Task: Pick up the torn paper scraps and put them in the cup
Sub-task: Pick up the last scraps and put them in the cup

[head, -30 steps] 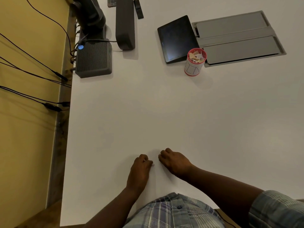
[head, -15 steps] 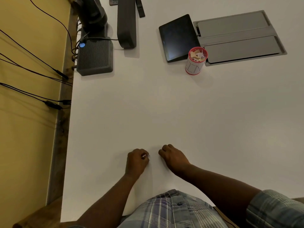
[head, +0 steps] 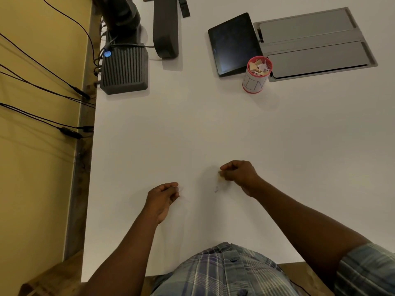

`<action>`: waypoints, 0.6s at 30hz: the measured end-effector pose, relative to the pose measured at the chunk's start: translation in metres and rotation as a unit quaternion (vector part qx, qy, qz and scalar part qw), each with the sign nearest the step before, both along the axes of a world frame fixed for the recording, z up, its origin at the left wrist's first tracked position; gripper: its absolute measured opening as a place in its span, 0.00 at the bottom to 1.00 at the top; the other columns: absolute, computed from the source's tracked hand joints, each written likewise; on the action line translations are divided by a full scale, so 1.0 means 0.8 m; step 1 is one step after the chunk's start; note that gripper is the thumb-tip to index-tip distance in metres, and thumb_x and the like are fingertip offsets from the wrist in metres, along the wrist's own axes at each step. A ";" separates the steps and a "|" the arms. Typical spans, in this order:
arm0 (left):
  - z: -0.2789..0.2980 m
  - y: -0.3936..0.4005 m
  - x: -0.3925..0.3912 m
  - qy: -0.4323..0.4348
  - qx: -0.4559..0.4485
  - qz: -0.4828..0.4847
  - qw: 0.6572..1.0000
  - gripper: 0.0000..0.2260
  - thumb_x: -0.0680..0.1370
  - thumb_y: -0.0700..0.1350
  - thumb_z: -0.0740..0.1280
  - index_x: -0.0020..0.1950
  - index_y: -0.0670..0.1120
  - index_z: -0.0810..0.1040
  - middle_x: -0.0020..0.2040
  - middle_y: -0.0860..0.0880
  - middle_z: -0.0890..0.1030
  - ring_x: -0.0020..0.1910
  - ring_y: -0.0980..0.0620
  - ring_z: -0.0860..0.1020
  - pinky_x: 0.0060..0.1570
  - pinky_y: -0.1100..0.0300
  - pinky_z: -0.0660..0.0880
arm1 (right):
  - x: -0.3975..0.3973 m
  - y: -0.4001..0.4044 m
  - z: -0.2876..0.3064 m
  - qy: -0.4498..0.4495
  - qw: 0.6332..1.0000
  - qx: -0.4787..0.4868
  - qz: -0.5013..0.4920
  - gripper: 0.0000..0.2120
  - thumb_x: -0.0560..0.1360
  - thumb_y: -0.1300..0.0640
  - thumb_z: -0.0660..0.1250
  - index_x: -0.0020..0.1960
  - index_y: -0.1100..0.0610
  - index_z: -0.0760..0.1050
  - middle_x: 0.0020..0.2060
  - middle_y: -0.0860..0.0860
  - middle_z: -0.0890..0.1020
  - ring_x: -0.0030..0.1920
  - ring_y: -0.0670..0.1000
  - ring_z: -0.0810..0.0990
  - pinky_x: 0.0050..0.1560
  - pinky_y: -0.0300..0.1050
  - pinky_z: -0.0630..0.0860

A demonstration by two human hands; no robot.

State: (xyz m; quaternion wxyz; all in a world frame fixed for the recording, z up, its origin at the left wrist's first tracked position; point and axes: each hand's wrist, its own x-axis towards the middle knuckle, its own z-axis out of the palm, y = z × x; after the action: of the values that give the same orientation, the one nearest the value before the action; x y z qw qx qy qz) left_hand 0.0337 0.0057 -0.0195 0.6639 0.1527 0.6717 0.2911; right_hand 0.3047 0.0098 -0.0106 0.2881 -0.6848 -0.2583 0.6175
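Scrap [head: 220, 177] pinched in right hand [head: 240, 175] fingertips

White bench [head: 213, 129] as landmark. At far left corner of bench: ribbed dark box [head: 125, 69] with blue light, black stand [head: 121, 13] behind it, dark bar [head: 165, 26] just beside. Far right of bench: black tablet [head: 232, 42] touching grey hatch panel [head: 314, 43]. Off bench's left edge: yellow wall [head: 32, 103], black cables [head: 42, 86].

Two hands: left hand [head: 162, 196] at 7 o'clock, right hand [head: 240, 174] at 5. One cup [head: 256, 75] of paper scraps [head: 259, 66] at 1 o'clock. One tablet [head: 232, 43], one ribbed black box [head: 125, 68] at 11.
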 end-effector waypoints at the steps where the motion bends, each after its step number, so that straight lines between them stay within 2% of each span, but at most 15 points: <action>1: 0.001 0.004 0.000 -0.023 -0.006 0.025 0.999 0.05 0.73 0.31 0.69 0.45 0.39 0.82 0.42 0.44 0.84 0.40 0.51 0.81 0.39 0.64 0.79 | 0.003 0.004 0.004 0.042 0.998 -0.003 -0.035 0.06 0.68 0.67 0.74 0.42 0.60 0.81 0.40 0.56 0.83 0.40 0.51 0.81 0.46 0.42 0.81; 4: 0.005 0.020 0.005 -0.059 -0.004 0.056 0.997 0.05 0.73 0.31 0.68 0.46 0.39 0.81 0.41 0.44 0.84 0.40 0.52 0.82 0.38 0.65 0.79 | 0.014 0.014 0.012 0.095 0.990 0.000 -0.100 0.06 0.70 0.71 0.71 0.43 0.61 0.80 0.40 0.55 0.82 0.40 0.49 0.82 0.38 0.35 0.79; 6: 0.010 0.033 0.010 -0.059 0.011 0.039 0.997 0.05 0.73 0.31 0.69 0.46 0.38 0.81 0.43 0.43 0.83 0.42 0.51 0.82 0.38 0.65 0.79 | 0.024 0.018 0.013 0.076 0.992 0.011 -0.097 0.06 0.70 0.70 0.72 0.43 0.61 0.80 0.41 0.55 0.83 0.41 0.49 0.82 0.40 0.37 0.79; 9: 0.018 0.047 0.025 -0.034 0.041 -0.028 0.998 0.05 0.72 0.32 0.70 0.46 0.39 0.81 0.46 0.41 0.83 0.44 0.49 0.81 0.40 0.65 0.79 | 0.032 0.017 0.009 -0.002 0.999 0.019 -0.038 0.05 0.69 0.66 0.74 0.42 0.58 0.81 0.41 0.55 0.84 0.42 0.51 0.82 0.47 0.43 0.80; 12: 0.022 0.050 0.042 0.048 0.078 -0.144 0.985 0.05 0.70 0.34 0.73 0.43 0.43 0.83 0.43 0.43 0.83 0.38 0.51 0.81 0.41 0.63 0.80 | 0.032 0.009 0.003 -0.038 0.999 0.010 -0.011 0.05 0.68 0.63 0.76 0.41 0.56 0.82 0.40 0.55 0.84 0.41 0.52 0.83 0.49 0.46 0.81; 13: 0.020 0.049 0.044 0.105 0.096 -0.189 0.972 0.06 0.70 0.35 0.73 0.42 0.45 0.83 0.42 0.46 0.84 0.37 0.53 0.81 0.41 0.63 0.80 | 0.031 0.005 0.001 -0.043 0.999 0.008 -0.007 0.05 0.67 0.62 0.76 0.41 0.55 0.82 0.40 0.55 0.85 0.41 0.52 0.83 0.48 0.45 0.81; 15: 0.015 0.045 0.041 0.244 0.145 -0.287 0.915 0.08 0.72 0.36 0.70 0.41 0.49 0.83 0.39 0.51 0.83 0.36 0.55 0.81 0.39 0.67 0.77 | 0.025 -0.002 -0.001 -0.073 0.997 0.007 0.013 0.05 0.67 0.60 0.76 0.40 0.52 0.82 0.38 0.52 0.85 0.40 0.49 0.83 0.41 0.40 0.79; 17: 0.011 0.034 0.031 0.343 0.197 -0.352 0.848 0.09 0.73 0.35 0.66 0.42 0.47 0.83 0.40 0.53 0.81 0.36 0.59 0.79 0.35 0.77 0.71 | 0.013 -0.010 -0.002 -0.126 0.990 0.022 0.059 0.05 0.68 0.58 0.76 0.38 0.49 0.81 0.35 0.47 0.84 0.37 0.43 0.82 0.34 0.32 0.74; 18: 0.008 0.027 0.024 0.370 0.217 -0.361 0.828 0.09 0.73 0.34 0.66 0.43 0.45 0.83 0.40 0.53 0.80 0.35 0.62 0.77 0.34 0.79 0.69 | 0.005 -0.015 -0.005 -0.151 0.984 0.036 0.089 0.05 0.68 0.57 0.75 0.39 0.49 0.81 0.35 0.45 0.84 0.36 0.42 0.81 0.33 0.30 0.72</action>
State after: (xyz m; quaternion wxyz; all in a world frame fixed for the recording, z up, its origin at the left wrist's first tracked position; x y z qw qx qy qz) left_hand 0.0531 0.0270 -0.0131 0.3732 0.6204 0.6838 0.0911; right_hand 0.3085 -0.0022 -0.0143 0.2141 -0.7340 -0.3803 0.5204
